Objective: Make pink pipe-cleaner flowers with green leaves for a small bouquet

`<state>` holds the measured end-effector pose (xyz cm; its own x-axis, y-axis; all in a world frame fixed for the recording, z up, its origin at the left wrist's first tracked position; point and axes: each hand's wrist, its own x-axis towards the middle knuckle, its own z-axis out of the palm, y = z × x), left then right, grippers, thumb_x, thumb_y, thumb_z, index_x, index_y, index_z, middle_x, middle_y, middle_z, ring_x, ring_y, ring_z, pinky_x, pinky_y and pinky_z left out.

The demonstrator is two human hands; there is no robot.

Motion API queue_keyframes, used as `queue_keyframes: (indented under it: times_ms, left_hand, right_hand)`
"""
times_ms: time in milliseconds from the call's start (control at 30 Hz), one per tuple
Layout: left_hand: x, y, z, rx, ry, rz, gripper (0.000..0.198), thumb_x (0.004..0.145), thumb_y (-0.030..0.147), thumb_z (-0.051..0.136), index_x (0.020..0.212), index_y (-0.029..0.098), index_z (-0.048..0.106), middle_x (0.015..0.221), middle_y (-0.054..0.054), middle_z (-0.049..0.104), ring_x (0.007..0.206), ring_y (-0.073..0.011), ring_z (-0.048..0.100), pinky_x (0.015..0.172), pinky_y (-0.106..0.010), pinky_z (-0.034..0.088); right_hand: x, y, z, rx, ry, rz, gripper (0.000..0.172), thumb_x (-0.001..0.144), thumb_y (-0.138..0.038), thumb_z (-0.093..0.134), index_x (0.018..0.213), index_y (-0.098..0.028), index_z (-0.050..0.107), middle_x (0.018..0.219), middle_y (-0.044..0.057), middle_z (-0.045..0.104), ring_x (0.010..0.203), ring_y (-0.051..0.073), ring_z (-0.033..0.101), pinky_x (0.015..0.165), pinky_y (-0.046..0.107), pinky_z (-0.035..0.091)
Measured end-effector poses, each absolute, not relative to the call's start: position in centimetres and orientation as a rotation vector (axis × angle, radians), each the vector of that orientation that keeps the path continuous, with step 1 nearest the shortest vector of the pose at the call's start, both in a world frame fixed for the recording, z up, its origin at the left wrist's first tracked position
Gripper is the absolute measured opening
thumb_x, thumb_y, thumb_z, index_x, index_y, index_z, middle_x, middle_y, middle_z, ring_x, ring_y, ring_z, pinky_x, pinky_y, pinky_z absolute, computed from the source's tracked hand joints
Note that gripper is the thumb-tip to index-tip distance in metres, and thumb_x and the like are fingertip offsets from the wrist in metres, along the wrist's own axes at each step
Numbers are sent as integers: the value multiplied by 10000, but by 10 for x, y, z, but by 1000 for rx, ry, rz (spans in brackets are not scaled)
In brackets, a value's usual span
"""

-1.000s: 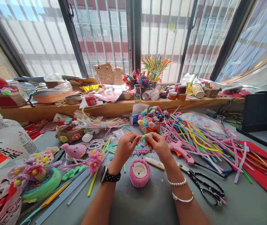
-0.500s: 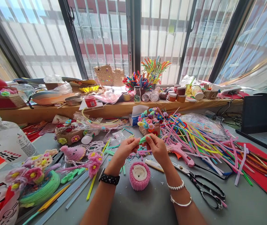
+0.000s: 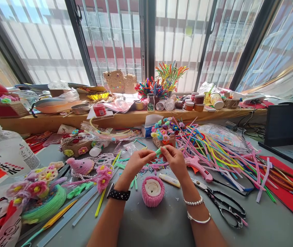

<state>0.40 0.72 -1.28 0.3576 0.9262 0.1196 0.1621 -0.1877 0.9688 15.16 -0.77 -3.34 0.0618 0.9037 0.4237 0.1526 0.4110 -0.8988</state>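
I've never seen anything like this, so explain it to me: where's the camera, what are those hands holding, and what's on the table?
There's no machine here, just a person working bare-handed. Every picture comes from a single camera worn on that person's head, looking forward and down. The left hand and right hand together hold a small green piece above the grey table. Nearer the person sits a pink ribbed cup-like piece with a white roll inside. To the right lie a pink glue gun, black-handled scissors and a heap of colourful strips.
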Motion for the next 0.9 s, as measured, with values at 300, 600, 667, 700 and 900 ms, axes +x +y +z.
queue_keyframes:
  times_ms: [300,600,667,700,900]
  left_hand:
    - [-2,17,-28,2019,1172,1098,188,713,302,525,727,153,639,657,-35,626,594,-143,571,568,-244,445]
    - [4,9,-22,2467,1462,1038,158,769,226,468,694,154,587,699,-46,612,646,-158,549,595,-257,389]
    - [5,8,-22,2513,1499,1016,165,779,232,455,699,156,578,719,-46,611,657,-160,549,591,-256,385]
    - [5,7,-22,2528,1511,1008,167,783,233,450,702,156,574,725,-45,610,661,-161,550,589,-255,384]
    - [5,7,-23,2544,1526,1049,187,797,250,439,759,153,594,758,-48,605,690,-161,557,611,-251,398]
  right_hand:
    - [153,-4,-39,-1100,-1626,434,158,741,-290,526,782,-175,626,702,44,624,603,154,540,566,248,404]
    - [151,-3,-44,-1363,-1804,-1,246,816,-301,431,698,-167,600,644,62,605,608,168,541,557,247,325]
    - [149,-4,-45,-1429,-1837,-73,270,821,-302,427,662,-161,593,619,58,599,590,162,539,540,244,308]
    - [149,-4,-45,-1453,-1845,-98,274,820,-302,430,650,-160,591,613,55,599,588,160,540,535,242,303]
    - [147,-3,-47,-1418,-1778,-99,220,815,-264,447,706,-153,602,657,51,618,620,155,558,558,226,341]
